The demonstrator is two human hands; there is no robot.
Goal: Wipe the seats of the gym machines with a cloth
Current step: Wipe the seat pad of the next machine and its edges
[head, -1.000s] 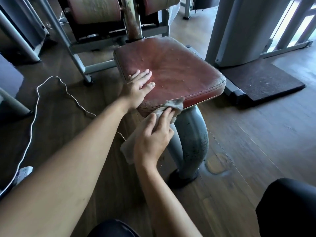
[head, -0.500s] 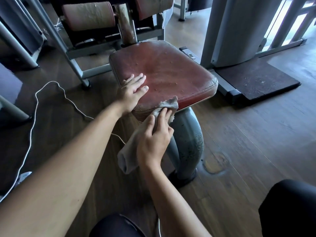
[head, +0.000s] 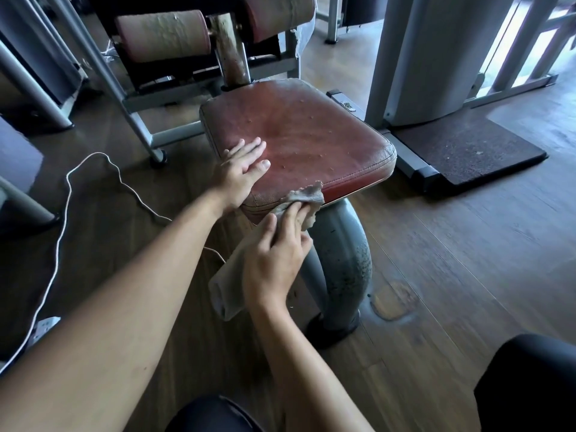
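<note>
Right hand [head: 274,260] grips the cloth [head: 307,198], fingers curled over it, pressing the bunched end against the front edge of the seat [head: 311,135] close to its near-left corner. The loose end hangs below the wrist. Left hand [head: 240,173] lies flat on the seat top at that corner, fingers straight, just up-left of the cloth. Most of the seat top lies up and to the right of the right hand, and the front edge runs left-right. My call: right hand sweeps right along the edge, then onto the top.
</note>
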